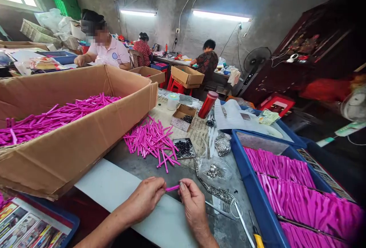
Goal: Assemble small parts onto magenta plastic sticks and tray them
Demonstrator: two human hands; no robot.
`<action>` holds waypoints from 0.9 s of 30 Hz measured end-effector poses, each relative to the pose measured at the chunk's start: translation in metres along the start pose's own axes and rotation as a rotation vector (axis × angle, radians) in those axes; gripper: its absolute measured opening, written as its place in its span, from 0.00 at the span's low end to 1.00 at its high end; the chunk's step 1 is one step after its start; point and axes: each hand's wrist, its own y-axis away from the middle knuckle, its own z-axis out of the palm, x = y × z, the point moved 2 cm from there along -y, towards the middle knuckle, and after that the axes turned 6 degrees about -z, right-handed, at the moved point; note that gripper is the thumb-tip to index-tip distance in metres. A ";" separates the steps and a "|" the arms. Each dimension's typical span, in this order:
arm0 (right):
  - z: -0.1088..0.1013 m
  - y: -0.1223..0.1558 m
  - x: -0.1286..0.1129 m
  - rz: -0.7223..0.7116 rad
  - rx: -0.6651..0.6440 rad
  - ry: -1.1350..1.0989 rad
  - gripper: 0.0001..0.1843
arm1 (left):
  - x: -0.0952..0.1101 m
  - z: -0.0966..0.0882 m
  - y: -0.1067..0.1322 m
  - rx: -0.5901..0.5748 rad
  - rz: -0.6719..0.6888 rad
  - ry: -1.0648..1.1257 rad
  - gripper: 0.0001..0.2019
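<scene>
Between my two hands a thin magenta stick (172, 188) is stretched sideways above the pale board (114, 183) at the table's near edge. My left hand (148, 197) has its fingers closed round the stick's left end. The right end is pinched between thumb and fingers of my right hand (193, 202); any small part there is hidden. Just beyond lies a loose heap of the same magenta sticks (148, 139). Next to it a small square tray (192, 152) holds tiny black pieces.
A big cardboard box (85, 137) of magenta sticks stands left. Blue crates (246, 175) with rows of magenta pieces are right. A red flask (207, 105), a bag of metal bits (215, 169) and a yellow-handled screwdriver (258, 239) lie about. Several co-workers (110, 51) sit beyond.
</scene>
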 end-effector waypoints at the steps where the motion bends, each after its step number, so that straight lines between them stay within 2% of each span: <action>1: 0.000 -0.001 0.000 0.002 0.008 0.016 0.14 | 0.002 0.003 -0.003 -0.010 0.019 0.055 0.08; 5: -0.002 -0.009 -0.007 -0.055 -0.054 0.142 0.13 | 0.007 0.012 -0.018 -0.039 0.073 0.244 0.09; 8: -0.010 -0.031 -0.023 -0.130 -0.092 0.322 0.12 | 0.004 0.015 -0.034 0.008 0.035 0.376 0.10; 11: -0.023 -0.068 -0.046 -0.240 -0.101 0.614 0.11 | -0.002 0.017 -0.050 0.052 -0.035 0.560 0.08; 14: -0.026 -0.105 -0.056 -0.270 -0.291 1.040 0.12 | -0.011 0.021 -0.062 0.089 -0.081 0.704 0.08; 15: -0.026 -0.115 -0.054 -0.268 -0.390 1.187 0.12 | -0.014 0.023 -0.065 0.098 -0.096 0.739 0.08; 16: -0.025 -0.123 -0.051 -0.252 -0.443 1.239 0.12 | -0.017 0.025 -0.067 0.104 -0.113 0.770 0.08; 20: -0.019 -0.142 -0.031 -0.223 -0.601 1.332 0.11 | -0.025 0.033 -0.069 0.114 -0.131 0.857 0.08; 24: -0.014 -0.147 -0.018 -0.214 -0.707 1.372 0.11 | -0.026 0.035 -0.068 0.104 -0.130 0.882 0.08; 27: -0.010 -0.149 -0.016 -0.203 -0.733 1.390 0.11 | -0.026 0.036 -0.068 0.095 -0.121 0.869 0.08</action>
